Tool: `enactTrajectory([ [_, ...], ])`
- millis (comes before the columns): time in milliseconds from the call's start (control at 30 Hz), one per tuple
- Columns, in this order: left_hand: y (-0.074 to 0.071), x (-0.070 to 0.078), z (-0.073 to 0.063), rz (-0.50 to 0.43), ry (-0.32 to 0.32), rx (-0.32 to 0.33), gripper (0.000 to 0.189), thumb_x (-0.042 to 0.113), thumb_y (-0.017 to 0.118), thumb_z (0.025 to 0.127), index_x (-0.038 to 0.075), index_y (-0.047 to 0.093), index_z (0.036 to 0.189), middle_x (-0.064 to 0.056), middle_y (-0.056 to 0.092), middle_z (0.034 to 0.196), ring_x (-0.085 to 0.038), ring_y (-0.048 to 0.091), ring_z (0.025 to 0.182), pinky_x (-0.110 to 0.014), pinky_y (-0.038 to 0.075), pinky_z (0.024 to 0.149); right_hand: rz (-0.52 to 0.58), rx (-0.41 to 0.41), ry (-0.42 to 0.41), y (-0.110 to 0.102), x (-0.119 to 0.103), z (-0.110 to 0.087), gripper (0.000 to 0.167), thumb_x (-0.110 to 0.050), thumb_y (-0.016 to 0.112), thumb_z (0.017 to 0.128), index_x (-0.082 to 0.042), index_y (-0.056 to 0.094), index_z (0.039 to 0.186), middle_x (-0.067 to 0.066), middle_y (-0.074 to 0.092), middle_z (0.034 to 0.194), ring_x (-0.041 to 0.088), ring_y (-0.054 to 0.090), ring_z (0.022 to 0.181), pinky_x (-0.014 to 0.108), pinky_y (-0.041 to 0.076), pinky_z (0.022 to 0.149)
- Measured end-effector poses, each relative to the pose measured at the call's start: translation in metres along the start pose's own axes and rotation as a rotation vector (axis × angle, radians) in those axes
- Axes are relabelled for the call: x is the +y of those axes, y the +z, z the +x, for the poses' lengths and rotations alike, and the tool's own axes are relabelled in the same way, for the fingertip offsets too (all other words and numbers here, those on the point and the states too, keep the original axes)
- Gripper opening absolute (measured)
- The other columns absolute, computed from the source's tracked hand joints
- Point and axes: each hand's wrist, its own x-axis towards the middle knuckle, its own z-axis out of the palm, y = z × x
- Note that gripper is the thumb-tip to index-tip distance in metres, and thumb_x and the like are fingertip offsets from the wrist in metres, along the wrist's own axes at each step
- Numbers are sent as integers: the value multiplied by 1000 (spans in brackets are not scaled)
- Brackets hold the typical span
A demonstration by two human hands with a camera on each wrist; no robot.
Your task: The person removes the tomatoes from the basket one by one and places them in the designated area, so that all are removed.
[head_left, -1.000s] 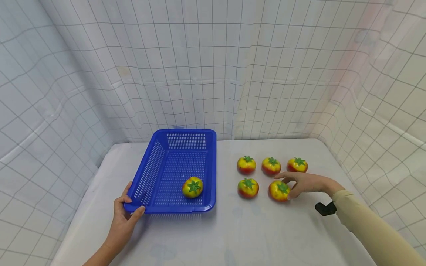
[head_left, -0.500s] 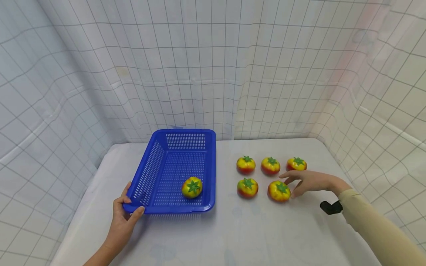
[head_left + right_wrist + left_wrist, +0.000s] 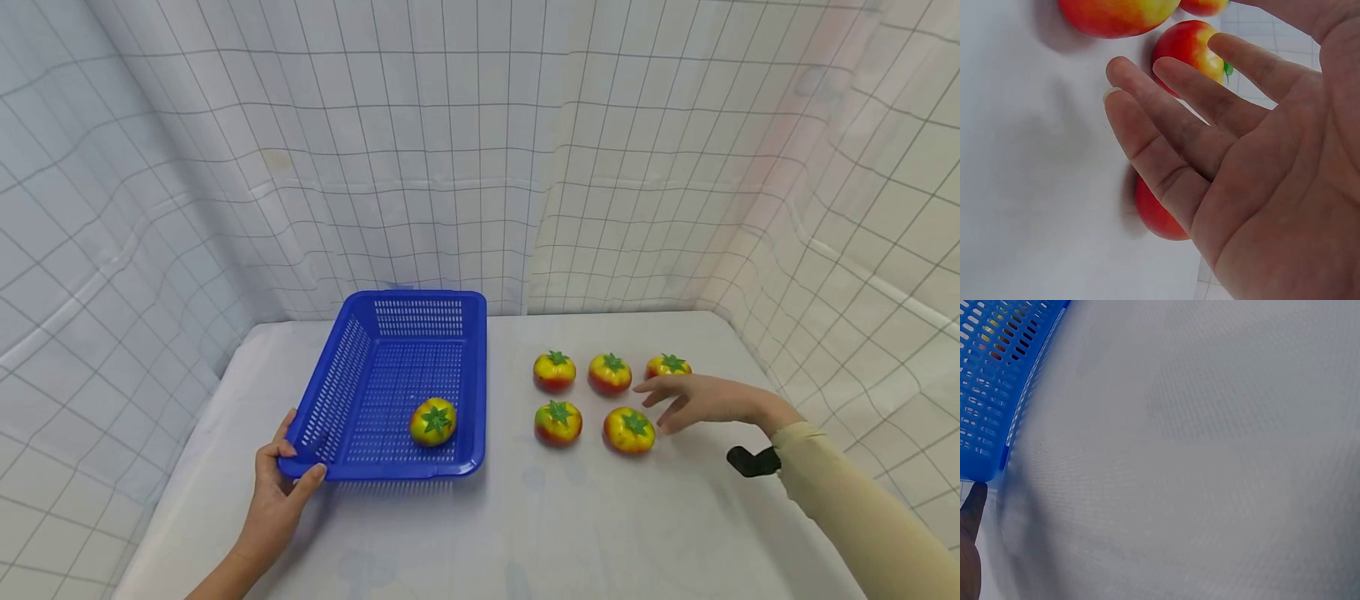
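Observation:
In the head view, a blue plastic basket (image 3: 386, 472) stands on the left of the table, a yellow-red tomato with a green star-shaped top (image 3: 432, 422) inside it. My left hand (image 3: 272, 504) grips its near left corner, thumb over the rim. On the right, my right hand (image 3: 708, 400) hovers palm down, holding nothing, its fingers loosely spread. Just left of its thumb lies the front tomato (image 3: 627, 432). Behind the fingers sits the back right tomato (image 3: 663, 365), partly hidden. The right wrist view shows the open palm (image 3: 1254, 150) with tomatoes beyond the fingers.
More tomatoes lie in two rows: front left (image 3: 558, 423), back left (image 3: 554, 372) and back middle (image 3: 610, 374). A white cloth covers the table (image 3: 570, 517). Grid-patterned white curtains (image 3: 480, 167) close in the back and both sides. A black object (image 3: 752, 462) hangs by the right wrist.
My right hand has drawn back from the front right tomato, rightward and slightly up, its thumb leaving the tomato's side. The left hand and basket have stayed put.

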Motion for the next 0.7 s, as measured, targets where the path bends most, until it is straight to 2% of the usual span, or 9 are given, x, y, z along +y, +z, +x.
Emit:
enactTrajectory([
  [233,0,0,0,1,3,1,38,-2,52,104,13,22,120,-2,-1,172,-31,19,147,-8,41,97,5,6,-16,-1,-1,2,69,-21,75,93,-11,43,154,16,53,145,24,63,116,43,48,97],
  [700,0,-1,0,0,-4,3,38,-2,52,104,13,22,120,2,0,172,-32,18,148,-8,41,97,-23,23,-12,-4,-6,4,69,-28,75,93,-11,44,153,14,54,145,22,62,118,45,46,100],
])
